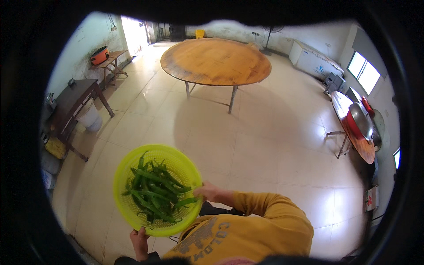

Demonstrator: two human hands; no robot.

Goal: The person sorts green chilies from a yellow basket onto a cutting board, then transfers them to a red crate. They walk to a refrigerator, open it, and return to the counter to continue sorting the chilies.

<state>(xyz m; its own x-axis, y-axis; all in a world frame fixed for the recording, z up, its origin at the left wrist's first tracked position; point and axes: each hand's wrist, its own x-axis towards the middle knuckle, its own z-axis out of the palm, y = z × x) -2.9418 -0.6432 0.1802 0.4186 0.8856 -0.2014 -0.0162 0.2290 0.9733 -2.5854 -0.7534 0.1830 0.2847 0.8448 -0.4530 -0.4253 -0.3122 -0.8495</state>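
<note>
A round yellow-green plastic colander (pixel 124 212) is held in front of my body, at the lower left of the head view. Long green peppers (pixel 155 192) lie heaped inside it. My right hand (pixel 210 192) grips its rim on the right side, the thumb towards the inside. At the near left part of the rim, my left hand (pixel 140 240) grips it from below, with part of the fingers hidden under the basket.
Ahead stands a large round wooden table (pixel 217 63). On the left are a dark wooden table (pixel 74 96), a white bucket (pixel 89 116) and an orange pot (pixel 100 55) on a small stand. A chest freezer (pixel 313 61) and an oval tabletop (pixel 343 116) with a red-sided metal basin (pixel 359 121) are right.
</note>
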